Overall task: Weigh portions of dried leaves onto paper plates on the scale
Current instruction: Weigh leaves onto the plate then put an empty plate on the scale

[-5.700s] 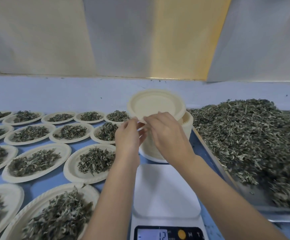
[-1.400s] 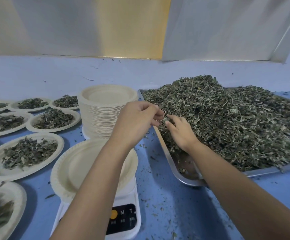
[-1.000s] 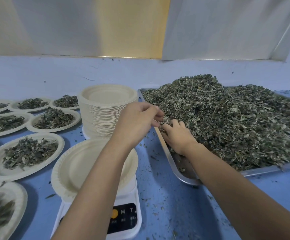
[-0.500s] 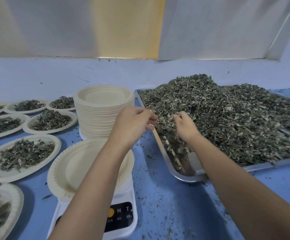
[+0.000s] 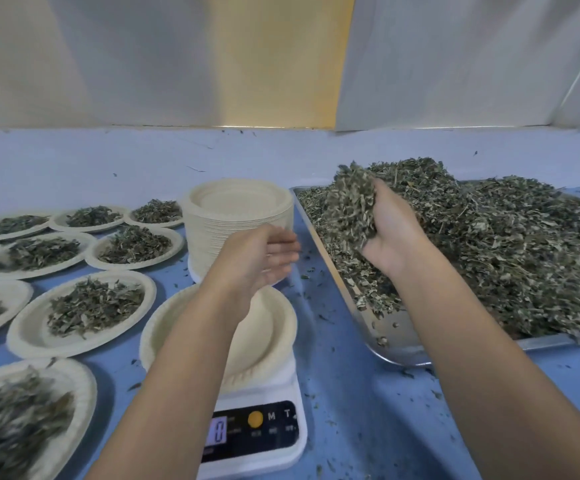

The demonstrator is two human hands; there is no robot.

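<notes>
An empty paper plate sits on the white scale, whose display shows 0. My right hand is raised above the left edge of the metal tray and holds a big handful of dried leaves. My left hand hovers above the far rim of the plate, palm turned toward the right hand, fingers relaxed and empty. A large heap of dried leaves fills the tray.
A tall stack of empty paper plates stands behind the scale. Several plates with leaf portions cover the blue table on the left. Leaf crumbs are scattered between scale and tray. A wall runs along the back.
My right hand has scooped a handful out of the heap and lifted it. My left hand has opened and turned its palm toward the right hand.
</notes>
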